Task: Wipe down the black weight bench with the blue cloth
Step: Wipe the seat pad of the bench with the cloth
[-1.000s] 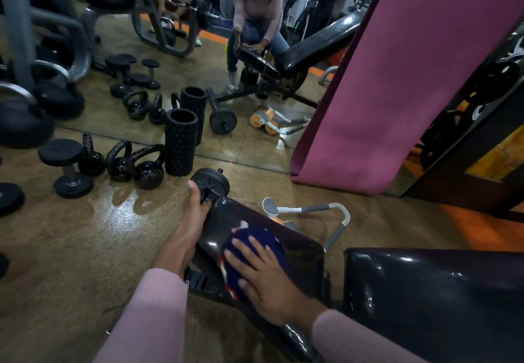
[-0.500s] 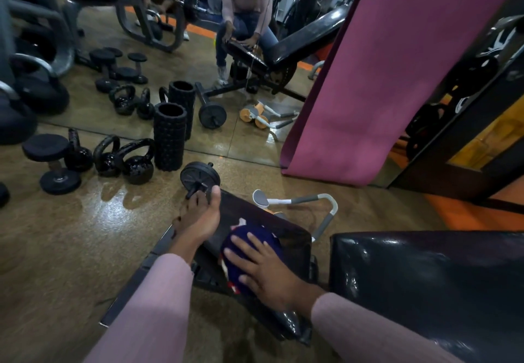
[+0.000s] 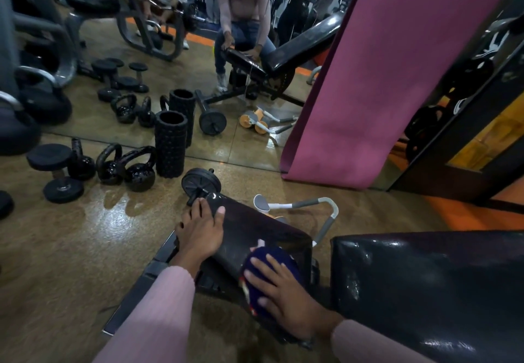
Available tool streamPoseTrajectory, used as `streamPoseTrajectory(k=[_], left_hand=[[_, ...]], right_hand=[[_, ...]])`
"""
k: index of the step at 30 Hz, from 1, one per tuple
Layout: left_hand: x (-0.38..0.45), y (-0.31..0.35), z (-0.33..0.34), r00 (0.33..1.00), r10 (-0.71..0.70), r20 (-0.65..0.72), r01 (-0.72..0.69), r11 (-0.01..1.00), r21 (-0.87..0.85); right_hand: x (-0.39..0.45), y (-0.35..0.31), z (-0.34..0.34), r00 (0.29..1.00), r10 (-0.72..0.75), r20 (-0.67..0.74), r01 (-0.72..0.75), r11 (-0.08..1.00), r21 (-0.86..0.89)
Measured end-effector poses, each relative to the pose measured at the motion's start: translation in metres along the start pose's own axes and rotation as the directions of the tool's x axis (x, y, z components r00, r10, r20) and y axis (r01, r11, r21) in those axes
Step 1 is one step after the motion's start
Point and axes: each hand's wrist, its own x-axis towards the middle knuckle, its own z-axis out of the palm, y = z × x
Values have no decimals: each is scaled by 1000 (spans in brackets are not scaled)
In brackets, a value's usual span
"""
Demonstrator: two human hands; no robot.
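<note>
The black weight bench has a small glossy seat pad point(image 3: 255, 229) at bottom centre and a larger back pad point(image 3: 425, 286) to its right. My left hand point(image 3: 200, 230) grips the seat pad's far left corner, thumb on top and fingers curled over the edge. My right hand point(image 3: 283, 291) lies flat with spread fingers on the bunched blue cloth point(image 3: 272, 260), pressing it onto the near right part of the seat pad. Red and white patches show at the cloth's edges.
A wall mirror stands ahead, with a pink mat point(image 3: 382, 79) leaning on it. Kettlebells point(image 3: 136, 169), dumbbells point(image 3: 56, 175) and a black foam roller point(image 3: 170, 144) crowd the floor at left. A wheeled bar point(image 3: 201, 184) and a grey-handled ab roller point(image 3: 306, 206) lie just beyond the seat pad.
My right hand has slid the cloth toward me and to the right along the seat pad. My left hand has shifted its hold from the pad's far end to its left corner.
</note>
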Motion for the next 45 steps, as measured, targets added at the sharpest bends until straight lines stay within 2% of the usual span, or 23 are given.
streamPoseTrajectory(k=[4,6,8,11,13,14,16,19,21,23,25,27,29,32,35,38,42,43,45], left_hand=[[0,-1,-2,1000,7,19,-6,999,-54],[-1,0,-2,1000,9,14,-8,998,-57],[0,0,-2,1000,2,6,-1,999,-51],[0,0,0,1000,2,3,-2,999,-40],[0,-1,1,1000,11,-1,-11,999,-44],[0,-2,1,1000,17,-2,-17,999,-46],[0,-4,2,1000,31,0,-31,999,-44],[-3,-4,4,999,45,-23,-46,999,-17],[-6,0,5,997,35,-73,-35,999,6],[-8,6,5,996,17,-88,-16,1000,12],[-12,15,7,998,21,-64,-19,999,26],[-15,22,8,999,26,-46,-24,999,41],[-16,24,8,998,25,-50,-22,998,52],[-15,22,7,997,20,-73,-15,998,61],[-17,25,12,999,19,-51,-14,996,89],[-16,26,15,998,14,-55,-8,995,103],[-14,29,16,999,1,-51,4,995,97],[-13,29,16,999,-1,-50,6,996,94],[-13,27,16,999,3,-46,2,996,95]], right_hand=[[29,12,-3,956,274,-105,-255,953,164],[58,1,-15,926,365,-101,-342,921,186],[69,-15,-18,948,306,-92,-294,948,123],[41,-24,-10,997,63,-40,-65,997,-42],[15,-12,-4,999,-45,27,47,996,-77],[5,0,-3,998,-43,47,46,997,-64],[-3,20,-1,997,59,40,-59,998,-3],[24,27,4,951,285,-120,-272,956,110],[48,16,1,909,389,-151,-373,919,125],[47,0,2,930,344,-130,-333,938,101],[19,-9,7,979,188,-76,-187,982,20],[-13,-1,17,996,73,-47,-75,997,-29],[-31,11,19,988,145,-61,-142,988,55],[-16,26,13,926,362,-111,-331,916,226],[27,24,-1,866,488,-111,-453,858,243],[36,0,-5,908,406,-102,-381,902,202],[-17,-7,20,989,133,-72,-130,991,46],[-30,1,28,990,122,-67,-118,991,59],[-46,13,29,972,225,-72,-209,960,184]])
